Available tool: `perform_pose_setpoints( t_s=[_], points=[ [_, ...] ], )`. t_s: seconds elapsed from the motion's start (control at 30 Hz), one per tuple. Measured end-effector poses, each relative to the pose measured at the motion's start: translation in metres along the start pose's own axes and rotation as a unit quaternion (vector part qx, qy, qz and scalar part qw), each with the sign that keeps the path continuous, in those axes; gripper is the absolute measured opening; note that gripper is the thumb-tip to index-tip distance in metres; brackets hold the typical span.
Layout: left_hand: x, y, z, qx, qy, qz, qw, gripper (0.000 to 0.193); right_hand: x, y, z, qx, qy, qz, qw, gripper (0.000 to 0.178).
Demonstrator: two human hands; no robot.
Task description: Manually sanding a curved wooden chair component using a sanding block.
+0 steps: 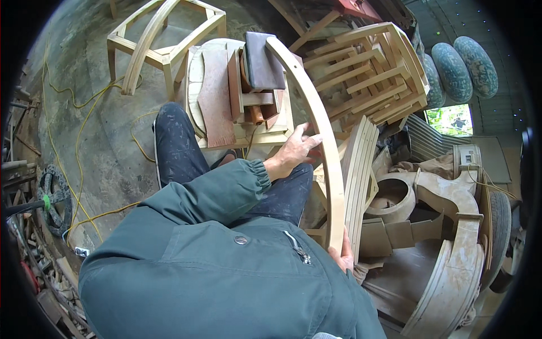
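A long curved wooden rail (319, 116) stretches from beside a dark rectangular pad (265, 61) down along my right side. Near its lower end my right hand (342, 255) grips the rail, mostly hidden behind the wood and my jacket. My left hand (293, 150) is at the middle of the rail, fingers apart, fingertips touching its inner edge. The dark pad sits on a brown wooden stand (253, 100) between my knees. Under that stand lie a reddish-brown board (215, 101) and a rounded pale wooden panel (196, 93).
Wooden frames stand at the upper left (164, 56) and upper right (372, 73). Stacked curved wooden strips (361, 175) lie right of the rail, next to a large dusty machine (451, 248). Yellow cable (79, 169) trails over the concrete floor (113, 152) at left.
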State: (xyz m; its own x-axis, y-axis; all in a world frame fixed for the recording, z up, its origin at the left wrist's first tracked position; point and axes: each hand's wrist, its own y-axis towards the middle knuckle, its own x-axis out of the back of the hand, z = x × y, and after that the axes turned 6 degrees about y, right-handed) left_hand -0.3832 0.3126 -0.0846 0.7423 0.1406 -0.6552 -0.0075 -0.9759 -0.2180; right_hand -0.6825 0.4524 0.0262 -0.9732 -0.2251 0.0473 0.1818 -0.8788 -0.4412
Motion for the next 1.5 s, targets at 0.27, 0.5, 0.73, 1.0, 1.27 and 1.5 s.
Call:
perform_pose_setpoints(
  t_s=[0.27,0.5,0.73,1.0,1.27,1.5],
  points=[
    [0.029,0.014,-0.016,-0.015,0.03,-0.015,0.999,0.094,-0.052,0.093,0.022,-0.074,0.01,0.128,0.989,0.074],
    [0.065,0.011,-0.03,-0.044,0.023,-0.057,0.997,0.076,-0.171,0.288,0.075,0.094,-0.187,0.195,0.958,0.05],
    [0.104,0.005,-0.049,-0.074,0.009,-0.106,0.992,0.043,-0.248,0.423,0.114,0.276,-0.436,0.112,0.849,0.058],
    [0.095,0.0,-0.049,-0.064,-0.006,-0.102,0.993,0.038,-0.173,0.303,0.086,0.381,-0.523,0.135,0.751,0.079],
    [0.058,-0.003,-0.026,-0.033,-0.027,-0.071,0.997,0.063,-0.001,0.118,0.031,0.322,-0.643,0.116,0.685,0.096],
    [0.007,-0.006,-0.016,-0.089,-0.043,-0.011,0.995,0.055,-0.056,0.128,0.041,0.262,-0.472,0.139,0.83,0.084]
  ],
)
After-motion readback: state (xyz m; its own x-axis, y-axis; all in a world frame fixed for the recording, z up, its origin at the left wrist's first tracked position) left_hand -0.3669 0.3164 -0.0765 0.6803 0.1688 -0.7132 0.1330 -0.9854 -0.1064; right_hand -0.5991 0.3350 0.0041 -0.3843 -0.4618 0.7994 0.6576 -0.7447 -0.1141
